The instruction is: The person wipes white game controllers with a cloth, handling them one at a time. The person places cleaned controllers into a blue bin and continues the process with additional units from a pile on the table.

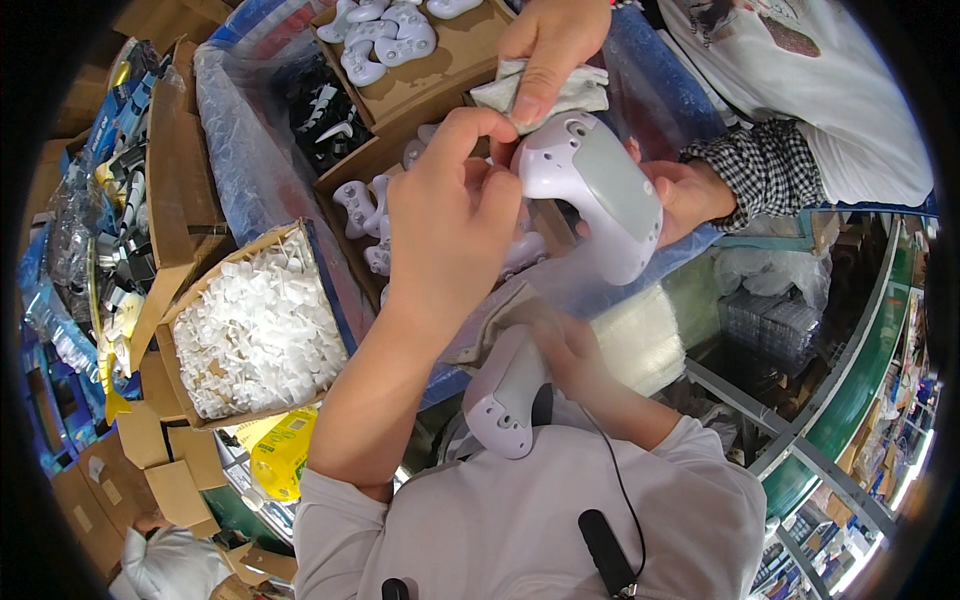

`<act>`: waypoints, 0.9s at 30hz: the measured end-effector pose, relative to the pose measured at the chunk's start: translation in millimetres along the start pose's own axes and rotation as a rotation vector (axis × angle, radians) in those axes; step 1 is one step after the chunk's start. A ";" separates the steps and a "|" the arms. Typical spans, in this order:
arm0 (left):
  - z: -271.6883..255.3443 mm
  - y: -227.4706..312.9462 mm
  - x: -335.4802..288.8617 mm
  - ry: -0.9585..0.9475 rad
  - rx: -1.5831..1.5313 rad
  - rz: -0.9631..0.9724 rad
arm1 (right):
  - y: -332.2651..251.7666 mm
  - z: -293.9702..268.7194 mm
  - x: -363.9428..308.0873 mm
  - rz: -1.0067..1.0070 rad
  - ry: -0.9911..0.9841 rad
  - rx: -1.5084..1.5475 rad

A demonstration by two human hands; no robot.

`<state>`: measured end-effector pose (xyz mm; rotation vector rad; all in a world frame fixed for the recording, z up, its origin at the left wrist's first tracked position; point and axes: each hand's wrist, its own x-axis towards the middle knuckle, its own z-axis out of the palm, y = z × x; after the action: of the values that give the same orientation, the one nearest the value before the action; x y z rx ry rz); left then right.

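Observation:
My left hand (455,205) is raised over the boxes, its fingers curled in toward the tips. Those fingertips meet the edge of a grey cloth (590,92) and a white game controller (615,190); whether they grip anything is hidden. A co-worker's hand (560,45) pinches that cloth, and the co-worker's other hand (685,195) supports the same controller from the right. Close to my chest, my right hand (572,350), blurred, is closed on another white game controller (505,395), tilted with its grey panel showing. A beige cloth (490,318) lies just beyond it.
Cardboard boxes (375,110) of white controllers sit inside a blue plastic-lined bin (225,130). At left stands a carton of small white pieces (262,325), with a yellow package (282,455) below it. A stack of clear film (640,340) and metal rails (790,440) are at right.

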<state>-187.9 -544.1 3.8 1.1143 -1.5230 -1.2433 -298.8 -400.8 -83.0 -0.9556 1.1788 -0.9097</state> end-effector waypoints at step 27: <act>-56.3 1.4 -148.2 -0.161 -0.065 -0.342 | -32.3 18.8 -4.4 -0.230 0.295 -0.174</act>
<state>-98.5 -413.2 1.8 1.2951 -1.4354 -1.6356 -283.4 -405.3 -49.0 -1.1417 1.4356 -1.1763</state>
